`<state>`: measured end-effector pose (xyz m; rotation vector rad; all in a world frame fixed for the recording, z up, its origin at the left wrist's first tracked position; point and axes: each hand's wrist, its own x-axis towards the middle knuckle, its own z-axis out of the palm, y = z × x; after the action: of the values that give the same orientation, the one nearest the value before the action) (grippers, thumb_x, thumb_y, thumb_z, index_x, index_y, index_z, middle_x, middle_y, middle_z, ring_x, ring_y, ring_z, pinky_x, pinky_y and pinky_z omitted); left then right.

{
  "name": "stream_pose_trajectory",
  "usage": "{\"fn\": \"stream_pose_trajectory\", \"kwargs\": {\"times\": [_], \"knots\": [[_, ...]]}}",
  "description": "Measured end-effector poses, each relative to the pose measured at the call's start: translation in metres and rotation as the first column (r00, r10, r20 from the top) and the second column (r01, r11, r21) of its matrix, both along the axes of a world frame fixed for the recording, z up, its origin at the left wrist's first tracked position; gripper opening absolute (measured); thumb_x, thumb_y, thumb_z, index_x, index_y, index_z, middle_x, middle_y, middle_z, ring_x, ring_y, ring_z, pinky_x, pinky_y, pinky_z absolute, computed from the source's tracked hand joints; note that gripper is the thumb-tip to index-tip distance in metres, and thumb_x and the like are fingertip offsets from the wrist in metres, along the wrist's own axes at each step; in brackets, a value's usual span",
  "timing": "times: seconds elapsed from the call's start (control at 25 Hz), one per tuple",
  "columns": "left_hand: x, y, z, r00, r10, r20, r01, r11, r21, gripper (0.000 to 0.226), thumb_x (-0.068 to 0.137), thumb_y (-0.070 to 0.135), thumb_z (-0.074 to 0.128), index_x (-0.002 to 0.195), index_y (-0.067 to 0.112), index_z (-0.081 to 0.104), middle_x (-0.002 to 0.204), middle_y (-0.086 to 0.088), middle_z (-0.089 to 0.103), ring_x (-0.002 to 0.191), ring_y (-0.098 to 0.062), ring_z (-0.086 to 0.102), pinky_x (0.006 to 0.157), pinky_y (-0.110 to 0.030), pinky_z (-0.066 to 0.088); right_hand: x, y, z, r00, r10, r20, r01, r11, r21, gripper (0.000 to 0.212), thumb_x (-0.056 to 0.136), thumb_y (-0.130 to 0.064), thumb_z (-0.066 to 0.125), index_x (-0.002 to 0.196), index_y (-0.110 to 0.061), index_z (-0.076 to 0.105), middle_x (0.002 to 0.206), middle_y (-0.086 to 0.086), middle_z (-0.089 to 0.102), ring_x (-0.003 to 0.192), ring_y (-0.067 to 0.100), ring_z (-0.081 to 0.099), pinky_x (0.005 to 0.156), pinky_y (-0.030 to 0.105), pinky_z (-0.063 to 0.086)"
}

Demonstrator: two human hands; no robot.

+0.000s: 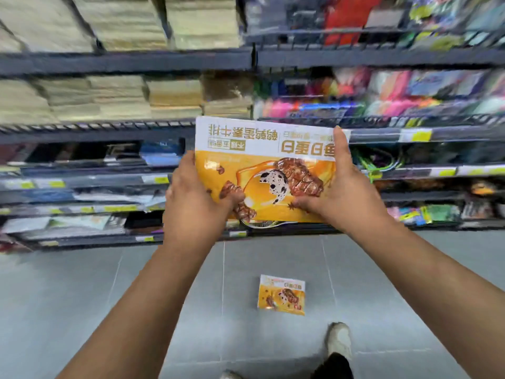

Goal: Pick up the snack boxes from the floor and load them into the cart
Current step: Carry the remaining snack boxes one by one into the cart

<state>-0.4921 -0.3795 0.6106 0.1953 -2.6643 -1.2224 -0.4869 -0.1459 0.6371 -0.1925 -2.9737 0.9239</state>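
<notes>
I hold an orange-and-white snack box [262, 160] up in front of me, its print upside down, showing a speckled egg and meat pieces. My left hand [196, 203] grips its left edge and lower corner. My right hand [338, 187] grips its right edge, thumb up along the side. A second, matching snack box [281, 295] lies flat on the grey tile floor below, just ahead of my shoe. No cart is in view.
Dark metal store shelving [125, 61] runs across the whole background, stacked with tan paper packs on the left and colourful stationery [382, 91] on the right. My white shoe [338, 340] and dark trouser leg stand at the bottom. The grey tile floor [82, 296] lies open on both sides.
</notes>
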Motion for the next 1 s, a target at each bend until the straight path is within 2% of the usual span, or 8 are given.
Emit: {"fn": "stream_pose_trajectory", "kwargs": {"times": [0.12,0.28,0.44,0.64,0.72,0.8,0.92,1.0], "knots": [[0.009,0.043,0.073,0.994,-0.076,-0.079,0.073,0.997,-0.035,0.097,0.061,0.047,0.085,0.140,0.028,0.031,0.133,-0.001,0.053,0.121,-0.028,0.052,0.097,-0.049,0.045,0.024,0.041,0.076,0.997,-0.048,-0.057,0.051,0.997,0.051,0.135,0.061,-0.053,0.084,0.148,-0.040,-0.018,0.132,0.019,0.053,0.110,0.035,0.057,0.078,0.034,0.042],[0.031,0.124,0.171,0.943,-0.227,-0.244,0.221,0.974,-0.054,0.101,0.065,0.052,0.082,0.144,0.027,0.026,0.139,0.002,0.047,0.127,-0.024,0.046,0.104,-0.043,0.042,0.074,0.119,0.183,0.974,-0.156,-0.166,0.172,0.981,0.090,0.137,0.059,-0.058,0.082,0.146,-0.043,-0.023,0.134,0.016,0.053,0.104,0.032,0.058,0.069,0.032,0.040],[0.051,0.226,0.240,0.875,-0.328,-0.356,0.325,0.943,-0.069,0.105,0.067,0.056,0.078,0.148,0.026,0.019,0.146,0.000,0.040,0.133,-0.024,0.042,0.107,-0.044,0.039,0.125,0.214,0.251,0.928,-0.220,-0.300,0.270,0.953,0.136,0.136,0.060,-0.064,0.078,0.144,-0.044,-0.027,0.132,0.014,0.052,0.106,0.032,0.057,0.076,0.034,0.046],[0.075,0.370,0.276,0.808,-0.418,-0.415,0.437,0.898,-0.053,0.111,0.069,0.059,0.076,0.151,0.020,0.013,0.153,-0.003,0.032,0.139,-0.025,0.034,0.111,-0.043,0.033,0.182,0.343,0.300,0.872,-0.306,-0.382,0.395,0.900,0.182,0.136,0.059,-0.064,0.079,0.146,-0.043,-0.023,0.130,0.013,0.053,0.110,0.030,0.057,0.079,0.033,0.043],[0.082,0.427,0.282,0.788,-0.461,-0.408,0.486,0.873,-0.047,0.113,0.069,0.061,0.073,0.152,0.022,0.008,0.157,-0.003,0.026,0.141,-0.026,0.031,0.113,-0.044,0.031,0.201,0.393,0.308,0.846,-0.359,-0.394,0.458,0.868,0.193,0.137,0.059,-0.064,0.079,0.145,-0.045,-0.025,0.130,0.012,0.053,0.108,0.029,0.057,0.076,0.030,0.041],[0.085,0.479,0.286,0.772,-0.497,-0.396,0.530,0.847,-0.029,0.114,0.069,0.063,0.072,0.153,0.024,0.005,0.158,-0.001,0.024,0.142,-0.026,0.029,0.114,-0.043,0.030,0.216,0.436,0.313,0.824,-0.403,-0.397,0.509,0.835,0.208,0.136,0.059,-0.064,0.079,0.144,-0.046,-0.026,0.133,0.010,0.053,0.110,0.028,0.057,0.081,0.031,0.043],[0.085,0.562,0.289,0.716,-0.580,-0.388,0.616,0.787,-0.038,0.115,0.068,0.066,0.071,0.152,0.026,0.004,0.158,0.001,0.024,0.143,-0.023,0.029,0.114,-0.041,0.030,0.231,0.504,0.318,0.782,-0.480,-0.398,0.590,0.776,0.223,0.136,0.059,-0.065,0.079,0.143,-0.047,-0.027,0.140,0.008,0.050,0.117,0.029,0.056,0.089,0.035,0.047],[0.075,0.614,0.290,0.678,-0.618,-0.397,0.661,0.750,-0.039,0.113,0.066,0.067,0.072,0.150,0.031,0.007,0.155,0.004,0.028,0.140,-0.022,0.033,0.112,-0.043,0.034,0.232,0.547,0.317,0.750,-0.540,-0.382,0.640,0.739,0.213,0.135,0.059,-0.065,0.078,0.144,-0.046,-0.025,0.142,0.007,0.049,0.116,0.028,0.056,0.085,0.033,0.047]]}}
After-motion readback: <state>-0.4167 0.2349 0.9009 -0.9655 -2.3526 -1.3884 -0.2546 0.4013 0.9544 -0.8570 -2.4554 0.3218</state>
